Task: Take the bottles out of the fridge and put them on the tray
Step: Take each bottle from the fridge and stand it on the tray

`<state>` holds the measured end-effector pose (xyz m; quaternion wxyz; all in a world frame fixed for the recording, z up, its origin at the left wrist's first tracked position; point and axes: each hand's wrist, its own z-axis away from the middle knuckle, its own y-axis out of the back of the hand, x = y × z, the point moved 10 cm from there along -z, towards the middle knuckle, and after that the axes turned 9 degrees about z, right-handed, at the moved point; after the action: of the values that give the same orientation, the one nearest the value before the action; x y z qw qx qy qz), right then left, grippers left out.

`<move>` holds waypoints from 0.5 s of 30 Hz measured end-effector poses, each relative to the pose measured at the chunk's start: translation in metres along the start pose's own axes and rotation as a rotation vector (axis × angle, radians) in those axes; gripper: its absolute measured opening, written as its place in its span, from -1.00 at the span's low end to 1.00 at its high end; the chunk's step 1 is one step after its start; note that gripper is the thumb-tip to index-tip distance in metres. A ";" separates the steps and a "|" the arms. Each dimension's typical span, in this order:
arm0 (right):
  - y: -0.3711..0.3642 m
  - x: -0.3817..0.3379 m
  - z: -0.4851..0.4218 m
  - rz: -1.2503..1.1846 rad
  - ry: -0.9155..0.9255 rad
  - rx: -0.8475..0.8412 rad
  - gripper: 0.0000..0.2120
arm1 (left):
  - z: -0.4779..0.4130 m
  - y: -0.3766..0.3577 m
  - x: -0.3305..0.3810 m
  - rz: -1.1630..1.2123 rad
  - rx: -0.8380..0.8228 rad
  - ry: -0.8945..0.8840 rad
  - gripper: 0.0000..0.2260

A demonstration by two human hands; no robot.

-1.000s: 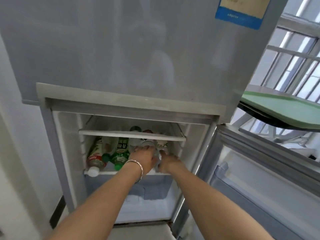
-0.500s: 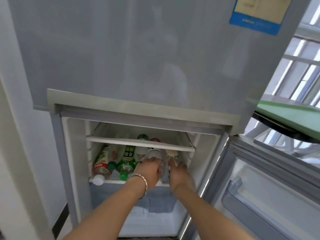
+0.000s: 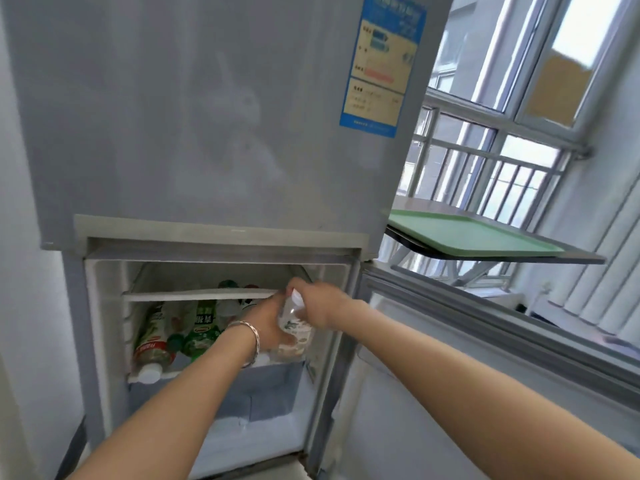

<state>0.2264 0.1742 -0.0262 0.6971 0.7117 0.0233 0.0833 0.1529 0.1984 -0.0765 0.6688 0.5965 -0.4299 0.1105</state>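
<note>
the flat green plastic tray holds nothing, the right hand grips a clear white-capped bottle steadied by the left hand, and several bottles remain shelved.

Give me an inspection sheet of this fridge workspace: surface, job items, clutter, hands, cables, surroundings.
Surface: green tray lies on a folding table right of the fridge; nothing on the tray.
Job's things: clear bottle with white cap held at the open lower compartment, neck up; red-label bottle and green-label bottle lie on the lower shelf, caps forward; more caps behind, count unclear.
Clutter: nothing seen.
Hands: left hand, bracelet on its wrist, supports the clear bottle's body; right hand grips its neck.
Cables: a cord near the right wall, too small to judge.
Surroundings: barred window, energy sticker on the upper door.
</note>
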 end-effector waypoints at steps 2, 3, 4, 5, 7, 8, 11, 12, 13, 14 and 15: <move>0.027 0.003 0.016 -0.044 0.008 -0.039 -0.57 | 0.006 0.011 0.020 0.138 0.024 -0.042 -0.34; 0.041 0.005 0.024 -0.075 0.000 -0.041 -0.53 | 0.009 0.017 0.032 0.184 0.034 -0.069 -0.39; 0.054 0.010 0.031 -0.111 -0.023 -0.031 -0.45 | 0.012 0.024 0.043 0.204 0.050 -0.100 -0.42; 0.067 0.018 0.041 -0.150 -0.063 -0.017 -0.38 | 0.016 0.031 0.055 0.213 0.068 -0.126 -0.44; 0.080 0.036 0.057 -0.240 -0.165 -0.038 -0.33 | 0.022 0.047 0.072 0.239 0.105 -0.148 -0.48; 0.082 0.045 0.066 -0.282 -0.208 -0.076 -0.35 | 0.024 0.054 0.081 0.255 0.112 -0.155 -0.50; 0.079 0.056 0.090 -0.358 -0.229 -0.240 -0.44 | 0.032 0.075 0.116 0.225 0.132 -0.198 -0.56; 0.081 0.057 0.099 -0.403 -0.219 -0.266 -0.46 | 0.033 0.079 0.132 0.213 0.128 -0.225 -0.57; 0.085 0.057 0.108 -0.467 -0.205 -0.275 -0.48 | 0.035 0.083 0.149 0.198 0.129 -0.248 -0.57; 0.092 0.058 0.114 -0.536 -0.196 -0.247 -0.52 | 0.037 0.087 0.166 0.180 0.146 -0.272 -0.56; 0.102 0.064 0.118 -0.606 -0.187 -0.187 -0.56 | 0.037 0.090 0.184 0.164 0.170 -0.297 -0.54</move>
<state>0.2985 0.0644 0.0789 0.7515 0.6100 0.1621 -0.1921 0.1884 0.1215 0.1140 0.5339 0.6234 -0.5603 0.1115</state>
